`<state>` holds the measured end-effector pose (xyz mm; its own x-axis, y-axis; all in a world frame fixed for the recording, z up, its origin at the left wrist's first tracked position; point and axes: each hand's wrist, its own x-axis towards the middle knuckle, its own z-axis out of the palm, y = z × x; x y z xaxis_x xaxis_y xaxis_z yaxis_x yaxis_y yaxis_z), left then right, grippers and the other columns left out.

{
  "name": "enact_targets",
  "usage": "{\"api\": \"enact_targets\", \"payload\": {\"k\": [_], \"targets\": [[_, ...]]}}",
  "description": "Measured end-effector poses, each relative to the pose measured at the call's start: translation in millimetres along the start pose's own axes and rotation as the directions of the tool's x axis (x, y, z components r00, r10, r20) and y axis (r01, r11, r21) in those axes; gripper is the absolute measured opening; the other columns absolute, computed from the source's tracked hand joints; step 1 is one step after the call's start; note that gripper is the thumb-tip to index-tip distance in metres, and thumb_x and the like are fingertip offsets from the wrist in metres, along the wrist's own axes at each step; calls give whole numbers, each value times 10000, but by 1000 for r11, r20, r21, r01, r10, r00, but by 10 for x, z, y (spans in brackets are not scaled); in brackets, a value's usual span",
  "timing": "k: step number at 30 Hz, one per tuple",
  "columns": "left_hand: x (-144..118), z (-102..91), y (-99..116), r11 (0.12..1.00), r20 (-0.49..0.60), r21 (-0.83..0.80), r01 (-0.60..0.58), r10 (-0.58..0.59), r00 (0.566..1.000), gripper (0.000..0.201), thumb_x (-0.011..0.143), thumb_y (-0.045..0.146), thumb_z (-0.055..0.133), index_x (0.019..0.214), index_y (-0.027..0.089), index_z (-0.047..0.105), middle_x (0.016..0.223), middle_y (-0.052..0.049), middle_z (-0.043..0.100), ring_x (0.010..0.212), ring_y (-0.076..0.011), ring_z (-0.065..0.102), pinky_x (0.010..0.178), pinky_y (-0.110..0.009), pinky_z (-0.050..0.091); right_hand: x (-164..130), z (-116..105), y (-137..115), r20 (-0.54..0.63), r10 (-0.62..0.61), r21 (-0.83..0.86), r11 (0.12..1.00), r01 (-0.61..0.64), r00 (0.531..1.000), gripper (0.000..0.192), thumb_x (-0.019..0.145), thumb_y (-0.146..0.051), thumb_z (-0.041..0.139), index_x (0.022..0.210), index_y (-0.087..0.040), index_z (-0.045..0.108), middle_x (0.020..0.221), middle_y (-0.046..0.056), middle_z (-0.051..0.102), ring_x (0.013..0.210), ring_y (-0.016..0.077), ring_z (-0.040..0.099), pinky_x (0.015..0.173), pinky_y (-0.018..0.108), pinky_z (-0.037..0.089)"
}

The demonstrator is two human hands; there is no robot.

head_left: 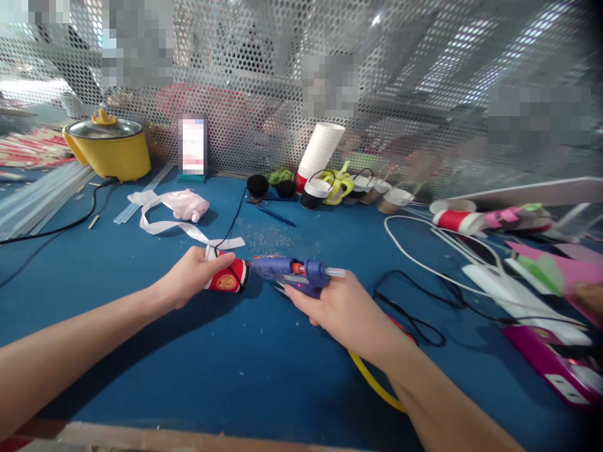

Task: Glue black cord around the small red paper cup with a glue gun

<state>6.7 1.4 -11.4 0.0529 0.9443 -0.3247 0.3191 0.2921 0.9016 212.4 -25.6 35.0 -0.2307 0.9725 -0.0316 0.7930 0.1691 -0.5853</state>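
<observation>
On the blue tabletop, the left hand is wrapped around a small red cup lying on its side. The right hand grips a blue glue gun, its nozzle touching the cup's rim. A white ribbon lies just behind.

My left forearm comes in bare from the lower left of the frame and slants up toward the centre, where my left hand is curled with the thumb on top, fingers closed in a grasp. My right arm enters from the lower right (bare as well), and my right hand, just right of centre, is wrapped in a closed grip, knuckles facing up.
</observation>
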Motion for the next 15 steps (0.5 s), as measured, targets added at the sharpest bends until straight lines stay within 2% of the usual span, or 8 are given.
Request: {"api": "enact_targets", "payload": {"k": [9,15], "targets": [[-16,-1,18,1000,12,7,-5,5,1000,402,664,543,562,520,177,475,417,55,345,370,-65,220,407,-254,106,23,-4,7,27,32,0,1000,-32,999,147,754,-251,509,658,-167,582,466,-26,525,401,101,473,407,211,362],[21,-7,-26,999,29,-25,-27,28,999,385,669,529,565,557,165,513,451,40,414,396,-71,273,409,-242,140,-11,-11,29,33,57,29,998,-58,998,138,753,-247,518,658,-166,576,461,-27,520,387,95,462,386,204,358]]}}
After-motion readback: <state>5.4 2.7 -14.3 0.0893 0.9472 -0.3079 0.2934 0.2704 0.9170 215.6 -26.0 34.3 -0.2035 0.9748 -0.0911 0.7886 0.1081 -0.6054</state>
